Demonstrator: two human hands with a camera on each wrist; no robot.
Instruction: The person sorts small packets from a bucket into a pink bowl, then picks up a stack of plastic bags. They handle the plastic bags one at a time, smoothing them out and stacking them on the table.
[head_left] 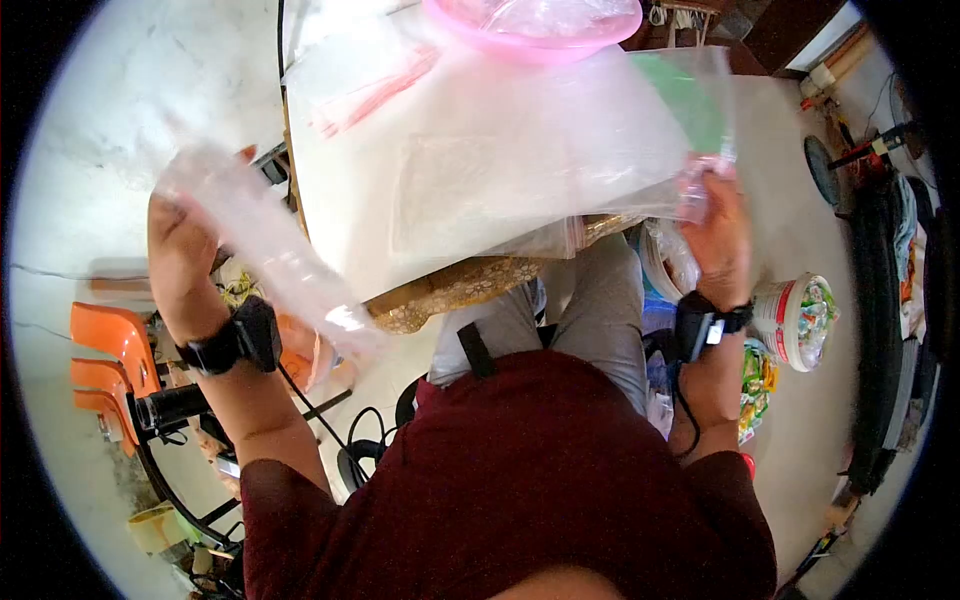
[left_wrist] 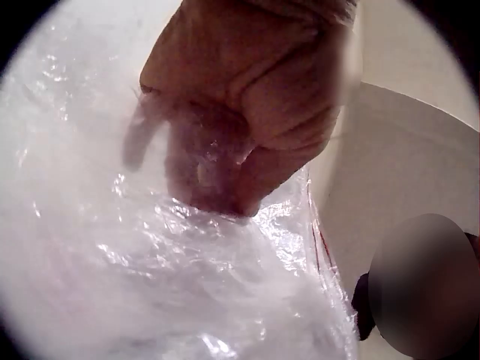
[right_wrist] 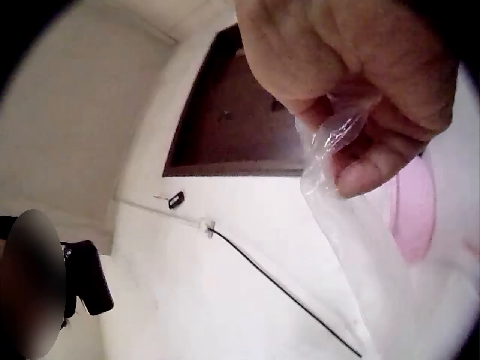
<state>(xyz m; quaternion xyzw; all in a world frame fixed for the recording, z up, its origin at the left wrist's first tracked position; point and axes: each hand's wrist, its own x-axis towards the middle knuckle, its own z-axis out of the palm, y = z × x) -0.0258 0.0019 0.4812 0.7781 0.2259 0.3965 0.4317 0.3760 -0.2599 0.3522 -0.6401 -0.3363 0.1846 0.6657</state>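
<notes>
In the head view my left hand point(head_left: 185, 245) is raised left of the table, gripping a clear plastic bag point(head_left: 275, 240) that hangs down blurred toward my lap. The left wrist view has the fingers point(left_wrist: 214, 161) curled into crinkled clear plastic point(left_wrist: 187, 277). My right hand point(head_left: 722, 235), at the table's right edge, pinches the bunched corner of a large clear plastic sheet or bag point(head_left: 640, 150); the right wrist view shows the plastic point(right_wrist: 337, 169) between thumb and curled fingers of that hand point(right_wrist: 360, 90). More flat clear plastic point(head_left: 450, 190) lies on the white table point(head_left: 335, 190).
A pink basin point(head_left: 560, 45) holding clear plastic stands at the table's far edge. Red-edged plastic point(head_left: 385, 90) lies at the back left. Right of my legs are a white bucket point(head_left: 785, 315) and colourful packets point(head_left: 757, 385). Orange chairs point(head_left: 115, 340) stand at left.
</notes>
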